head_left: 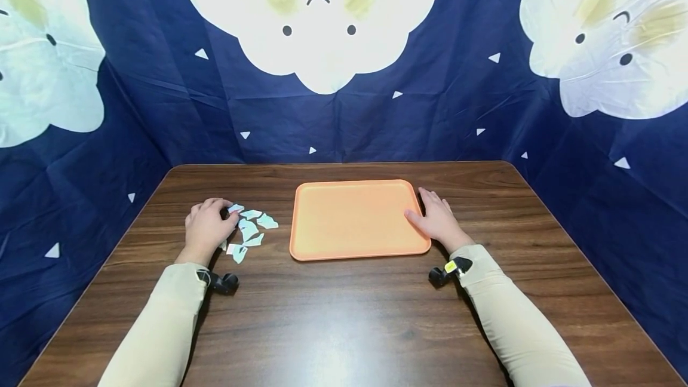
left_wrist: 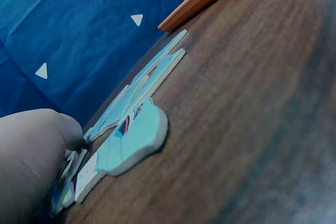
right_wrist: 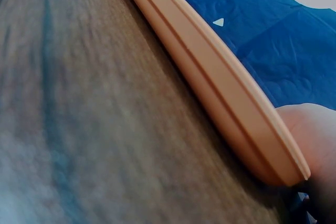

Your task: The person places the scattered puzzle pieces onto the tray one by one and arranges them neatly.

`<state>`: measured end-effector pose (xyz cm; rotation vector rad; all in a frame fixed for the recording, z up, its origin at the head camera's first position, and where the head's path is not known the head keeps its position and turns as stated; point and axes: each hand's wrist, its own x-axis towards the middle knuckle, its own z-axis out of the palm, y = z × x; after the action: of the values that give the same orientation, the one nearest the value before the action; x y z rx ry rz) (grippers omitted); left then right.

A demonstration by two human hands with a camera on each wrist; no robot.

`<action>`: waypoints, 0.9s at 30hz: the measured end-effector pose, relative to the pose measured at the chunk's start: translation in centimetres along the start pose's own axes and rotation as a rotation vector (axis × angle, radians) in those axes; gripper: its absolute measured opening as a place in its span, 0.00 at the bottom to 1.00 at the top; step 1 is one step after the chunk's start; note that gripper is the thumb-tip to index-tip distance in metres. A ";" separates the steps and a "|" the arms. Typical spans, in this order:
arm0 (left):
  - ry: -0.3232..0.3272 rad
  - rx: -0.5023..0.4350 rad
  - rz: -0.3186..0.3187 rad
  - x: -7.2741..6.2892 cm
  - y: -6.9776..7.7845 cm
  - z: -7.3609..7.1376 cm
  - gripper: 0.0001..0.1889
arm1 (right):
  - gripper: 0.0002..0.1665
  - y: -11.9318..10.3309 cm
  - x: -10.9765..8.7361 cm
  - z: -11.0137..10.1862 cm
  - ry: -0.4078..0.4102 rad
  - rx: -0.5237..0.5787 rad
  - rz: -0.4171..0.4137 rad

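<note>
Several pale blue, irregular flat puzzle pieces [head_left: 249,229] lie in a loose cluster on the left part of the table. In the left wrist view, one puzzle piece [left_wrist: 134,137] shows a small dark and red print and a thick pale edge. At the cluster's left side, my left hand [head_left: 208,227] rests with bent fingers, thumb and forefinger apart beside the nearest pieces; its other fingertips are hidden. An orange rectangular tray [head_left: 360,257] lies flat in the middle. My right hand [head_left: 439,220] holds its right edge, thumb over the rim and fingers along the outside.
The brown wooden table [head_left: 333,315] carries all of this. A dark blue cloth [head_left: 344,130] with white clouds and triangles hangs behind and at both sides. A small black wrist camera [head_left: 224,283] sits by the left cuff, another wrist camera [head_left: 442,277] by the right.
</note>
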<state>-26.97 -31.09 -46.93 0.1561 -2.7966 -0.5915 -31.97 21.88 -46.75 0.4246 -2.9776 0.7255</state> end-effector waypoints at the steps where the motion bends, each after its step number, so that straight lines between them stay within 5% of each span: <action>1: -0.001 0.000 -0.003 0.0 0.0 0.0 0.23 | 0.50 0.0 0.0 0.0 -0.001 0.000 0.001; 13: -0.015 0.012 -0.027 0.5 0.2 0.0 0.23 | 0.49 -0.1 -0.1 -0.1 0.001 0.000 0.002; 27: 0.056 0.064 -0.005 0.4 0.7 -0.3 0.21 | 0.49 -0.1 -0.1 0.0 0.016 0.001 -0.007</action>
<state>-27.32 -30.68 -46.30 0.1899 -2.7630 -0.4914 -31.89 21.85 -46.70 0.4265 -2.9592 0.7269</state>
